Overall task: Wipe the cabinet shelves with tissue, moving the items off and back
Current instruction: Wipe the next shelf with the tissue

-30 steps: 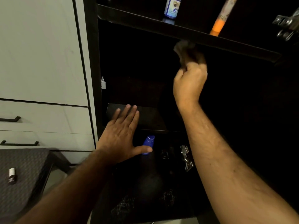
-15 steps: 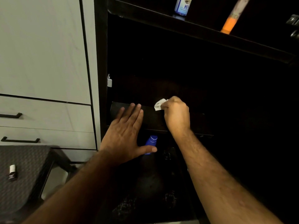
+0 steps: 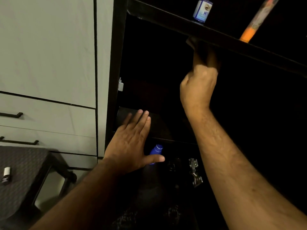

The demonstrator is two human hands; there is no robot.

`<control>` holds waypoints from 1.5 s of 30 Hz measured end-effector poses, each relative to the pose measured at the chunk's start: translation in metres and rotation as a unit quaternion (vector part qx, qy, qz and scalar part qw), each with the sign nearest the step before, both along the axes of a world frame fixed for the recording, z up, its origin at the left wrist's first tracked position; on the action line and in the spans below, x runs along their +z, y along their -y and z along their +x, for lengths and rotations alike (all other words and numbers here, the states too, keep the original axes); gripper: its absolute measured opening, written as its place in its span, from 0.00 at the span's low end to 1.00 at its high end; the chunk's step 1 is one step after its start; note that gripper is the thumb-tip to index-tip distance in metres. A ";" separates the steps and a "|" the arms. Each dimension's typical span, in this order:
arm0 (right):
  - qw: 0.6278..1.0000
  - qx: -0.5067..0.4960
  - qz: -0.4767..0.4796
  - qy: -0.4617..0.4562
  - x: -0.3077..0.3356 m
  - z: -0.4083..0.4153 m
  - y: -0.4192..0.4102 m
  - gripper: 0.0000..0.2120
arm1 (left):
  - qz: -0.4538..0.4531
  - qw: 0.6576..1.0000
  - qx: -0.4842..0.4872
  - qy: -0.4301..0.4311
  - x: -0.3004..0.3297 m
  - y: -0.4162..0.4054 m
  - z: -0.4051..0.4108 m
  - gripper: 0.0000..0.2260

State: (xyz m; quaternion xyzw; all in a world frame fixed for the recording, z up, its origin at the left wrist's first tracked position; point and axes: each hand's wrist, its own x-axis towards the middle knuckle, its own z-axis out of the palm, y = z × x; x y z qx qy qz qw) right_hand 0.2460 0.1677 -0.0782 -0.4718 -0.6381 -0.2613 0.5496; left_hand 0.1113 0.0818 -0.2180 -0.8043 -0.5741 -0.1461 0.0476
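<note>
Inside the dark cabinet my right hand (image 3: 198, 87) is raised and closed around a crumpled tissue (image 3: 199, 50), which looks dark in the shadow and touches the underside of the upper shelf (image 3: 166, 19). My left hand (image 3: 131, 145) lies flat with fingers spread on the front edge of the middle shelf (image 3: 159, 128). On the upper shelf stand a small blue-labelled bottle (image 3: 202, 10) and an orange-capped tube (image 3: 255, 22). A blue bottle (image 3: 156, 151) stands below, just behind my left thumb.
Metal hinge parts (image 3: 194, 171) lie on the cabinet's lower level. Pale drawer fronts with black handles (image 3: 11, 115) fill the left side. A dark woven stool (image 3: 25, 170) at the lower left carries a small white-capped bottle (image 3: 6, 175).
My right hand rose with the tissue from the middle shelf's edge back up to the underside of the upper shelf. The left hand stayed put.
</note>
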 end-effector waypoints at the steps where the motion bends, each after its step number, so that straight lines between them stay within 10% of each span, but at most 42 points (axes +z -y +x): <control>1: 1.000 -0.007 -0.007 0.024 -0.006 0.001 0.000 0.17 | 0.001 1.000 0.000 0.000 0.000 0.000 0.000 0.55; 13: 0.930 0.028 -0.318 0.182 -0.109 0.026 -0.006 0.08 | 0.004 1.000 0.017 -0.007 -0.001 0.000 0.002 0.55; 23: 0.993 0.049 -0.096 -0.048 -0.004 -0.013 0.008 0.08 | 0.074 0.997 0.002 0.021 -0.013 0.028 -0.018 0.44; 29: 0.997 0.044 -0.057 -0.005 0.003 -0.021 0.006 0.10 | 0.112 0.993 0.024 0.017 -0.009 0.047 -0.020 0.38; 39: 0.937 0.058 -0.294 0.178 -0.097 -0.008 -0.001 0.07 | 0.210 0.973 0.084 0.052 -0.002 0.059 -0.039 0.38; 45: 0.947 0.059 -0.294 0.113 -0.068 -0.014 0.010 0.05 | 0.211 0.970 0.112 0.040 0.021 0.050 -0.055 0.38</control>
